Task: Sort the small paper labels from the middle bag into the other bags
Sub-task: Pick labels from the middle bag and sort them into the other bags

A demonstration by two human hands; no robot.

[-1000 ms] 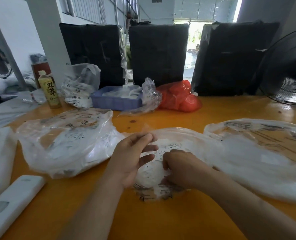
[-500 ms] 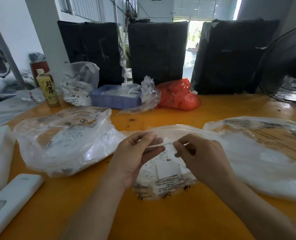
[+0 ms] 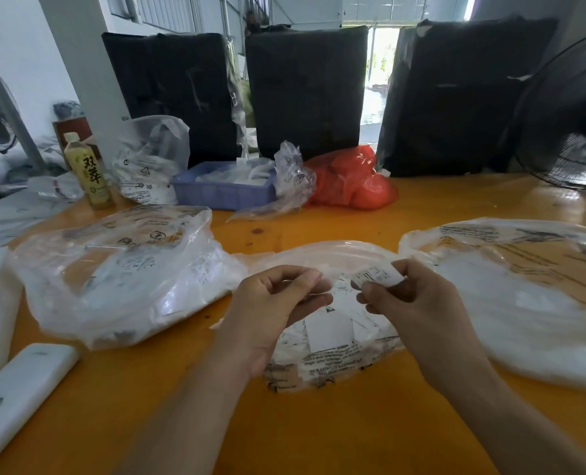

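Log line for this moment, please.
right hand: pinches paper label | left hand: holds middle bag | side bags: open

Orange counter (image 3: pixel 370 437) is pretty loaded: three clear bags up front, left bag (image 3: pixel 113 279), middle bag (image 3: pixel 332 337), right bag (image 3: pixel 524 296). Farther back sit a tea bottle (image 3: pixel 89 173), blue tray (image 3: pixel 223 193) and red bag (image 3: pixel 353 180). White remote (image 3: pixel 14 395) near left.

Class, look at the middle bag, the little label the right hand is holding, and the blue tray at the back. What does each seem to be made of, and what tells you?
Middle bag: thin clear plastic film, glossy; it crinkles and shows its contents.
Label, pinched by the right hand: probably matt white paper with dark print.
Blue tray: likely rigid moulded plastic, with straight walls.
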